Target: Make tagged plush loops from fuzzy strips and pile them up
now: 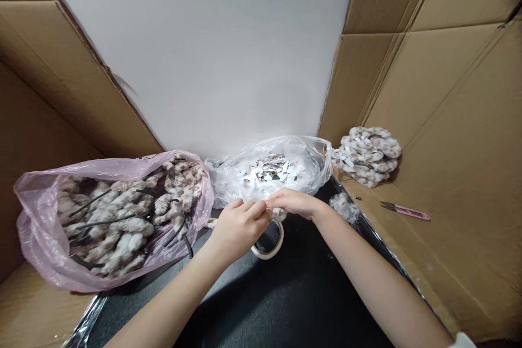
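Observation:
My left hand (240, 228) and my right hand (294, 202) meet above the black table (261, 299), fingertips pinched together. A small piece of fluffy material (279, 214) shows under my right fingers; what the left fingertips pinch is too small to make out. Just below the hands, a roll of tape (267, 254) lies on the table, its upper part hidden. Behind them sits a clear plastic bag (232, 182) with white strips (271, 168) in it.
At the left, a pink plastic bag (38, 228) holds fluffy pieces (126, 223) and dark cords. A fluffy bundle (369, 155), a loose tuft (345, 206) and pink snips (408, 211) lie at the right. Cardboard walls (460, 136) stand on both sides.

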A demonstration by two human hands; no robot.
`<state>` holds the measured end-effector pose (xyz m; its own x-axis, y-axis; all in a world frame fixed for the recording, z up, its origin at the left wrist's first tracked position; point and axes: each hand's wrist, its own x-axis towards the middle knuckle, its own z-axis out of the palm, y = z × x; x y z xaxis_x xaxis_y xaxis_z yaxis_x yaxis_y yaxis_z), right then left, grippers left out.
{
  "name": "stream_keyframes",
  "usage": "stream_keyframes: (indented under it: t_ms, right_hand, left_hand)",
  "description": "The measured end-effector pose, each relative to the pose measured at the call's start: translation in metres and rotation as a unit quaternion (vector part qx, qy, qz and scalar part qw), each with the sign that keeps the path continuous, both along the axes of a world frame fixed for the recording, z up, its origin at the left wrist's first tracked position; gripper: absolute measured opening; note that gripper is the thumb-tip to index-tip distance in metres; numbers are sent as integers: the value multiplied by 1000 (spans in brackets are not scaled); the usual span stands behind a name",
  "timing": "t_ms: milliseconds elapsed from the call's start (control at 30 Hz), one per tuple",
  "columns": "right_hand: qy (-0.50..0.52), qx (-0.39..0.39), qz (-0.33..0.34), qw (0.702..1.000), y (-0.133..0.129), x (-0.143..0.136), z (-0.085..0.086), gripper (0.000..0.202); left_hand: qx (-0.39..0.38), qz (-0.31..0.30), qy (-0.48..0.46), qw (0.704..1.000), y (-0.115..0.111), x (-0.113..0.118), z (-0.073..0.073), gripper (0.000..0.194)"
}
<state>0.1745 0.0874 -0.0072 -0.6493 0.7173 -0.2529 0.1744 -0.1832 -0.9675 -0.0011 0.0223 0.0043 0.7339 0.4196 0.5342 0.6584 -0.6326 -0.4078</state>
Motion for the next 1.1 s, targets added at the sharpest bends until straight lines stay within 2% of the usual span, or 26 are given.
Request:
stream_keyframes:
  t_ms: [200,333,400,567,700,833,933,1100]
  right_hand:
    - [30,32,-67,997,2,-1,0,32]
    - [75,29,-116,990,-4,-2,12,33]
    - [95,28,-143,985,-7,-4,17,34]
    - [124,85,-209,966,-13,-8,24,35]
    - [125,128,-222,959,-14,-9,23,35]
    - [121,142,-211,960,-14,-8,22,33]
    - [114,152,-202,961,-14,-6,22,32]
    - [83,200,-200,955,-18,-5,25,28]
  left_hand:
    - [-16,-19,-58,998,3,2,-3,25]
    - [-81,-47,-191,977,6,1,-9,17]
    - [-141,-58,-274,950,7,3,-11,13]
    - [-270,-56,-443,853,6,9,-13,10]
    - [-345,-48,-517,782,6,12,-13,11]
    - [-380,-51,-564,732,6,13,-15,10]
    - [-393,-46,-573,717,7,13,-17,10]
    - [-395,-12,-555,732,8,11,-17,15]
